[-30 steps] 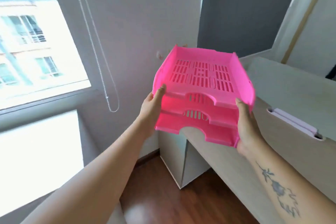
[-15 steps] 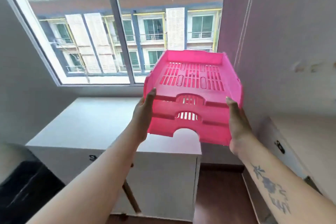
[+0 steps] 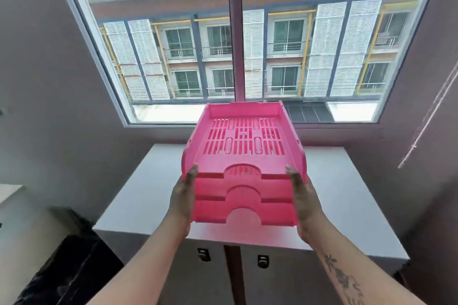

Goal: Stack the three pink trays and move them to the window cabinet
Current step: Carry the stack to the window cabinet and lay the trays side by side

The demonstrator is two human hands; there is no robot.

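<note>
Three pink slotted trays [image 3: 244,195] sit nested in one stack, held in the air in front of me. My left hand [image 3: 183,195] grips the stack's left side and my right hand [image 3: 305,199] grips its right side. The stack hovers above the front half of the white window cabinet [image 3: 347,205], which stands under the window. The trays' notched front edges face me.
A large window [image 3: 235,44] with a central post fills the wall behind the cabinet. A blind cord [image 3: 426,126] hangs at the right. A black object [image 3: 67,270] lies low at the left. The cabinet has two doors with dark handles [image 3: 203,254].
The view has swung left from the desk corner to face the window squarely. The tray stack, still held in both hands, now hangs over the cabinet top.
</note>
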